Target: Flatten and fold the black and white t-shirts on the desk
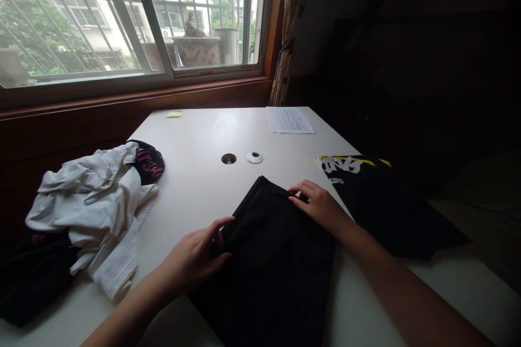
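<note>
A black folded garment (280, 260) lies on the white table in front of me, its narrow end pointing toward the window. My left hand (199, 249) is at its left edge, with index finger and thumb on the cloth and the other fingers curled at the fold. At the upper right edge, my right hand (315, 203) pinches the cloth between thumb and fingers. Whether the garment is trousers or something else, I cannot tell.
Left on the white table (195, 173) is a heap of white clothing (93, 190) with dark pieces. A black printed shirt (378, 206) lies to the right. Farther back are papers (291, 120), a yellow note (174, 114), a cable hole (228, 159) and its round cover (254, 158).
</note>
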Demonstrator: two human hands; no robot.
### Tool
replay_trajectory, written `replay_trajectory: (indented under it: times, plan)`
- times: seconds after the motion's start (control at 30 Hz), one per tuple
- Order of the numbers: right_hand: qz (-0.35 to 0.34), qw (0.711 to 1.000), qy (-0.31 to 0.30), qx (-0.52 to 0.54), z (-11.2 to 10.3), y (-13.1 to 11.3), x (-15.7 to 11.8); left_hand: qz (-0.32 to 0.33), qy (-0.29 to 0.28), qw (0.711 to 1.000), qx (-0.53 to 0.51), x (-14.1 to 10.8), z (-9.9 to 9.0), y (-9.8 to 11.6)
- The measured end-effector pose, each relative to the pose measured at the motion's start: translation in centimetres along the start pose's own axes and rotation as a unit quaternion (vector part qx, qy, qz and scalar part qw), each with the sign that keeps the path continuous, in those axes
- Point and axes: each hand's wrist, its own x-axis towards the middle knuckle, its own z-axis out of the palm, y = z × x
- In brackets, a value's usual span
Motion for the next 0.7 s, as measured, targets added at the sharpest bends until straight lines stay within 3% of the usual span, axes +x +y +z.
replay_trajectory:
  times: [0.27, 0.53, 0.6, 0.7]
  plan:
    - [-0.019, 0.999, -0.033, 0.002, -0.5, 0.2, -0.3, -0.038, 0.020, 0.999, -0.005, 0.2, -0.1, -0.8]
    - [-0.063, 0.993, -0.091, 0.047, -0.7, -0.7, -0.6, -0.102, 0.090, 0.990, 0.032, 0.2, -2.7, -3.6]
    - [-0.069, 0.991, -0.105, 0.051, -0.5, -0.7, -0.6, -0.125, 0.082, 0.988, 0.039, -0.1, -3.7, -4.0]
    - [-0.066, 0.992, -0.101, 0.042, -0.3, -0.5, -0.7, -0.153, 0.023, 0.988, 0.016, -0.6, -5.1, -3.9]
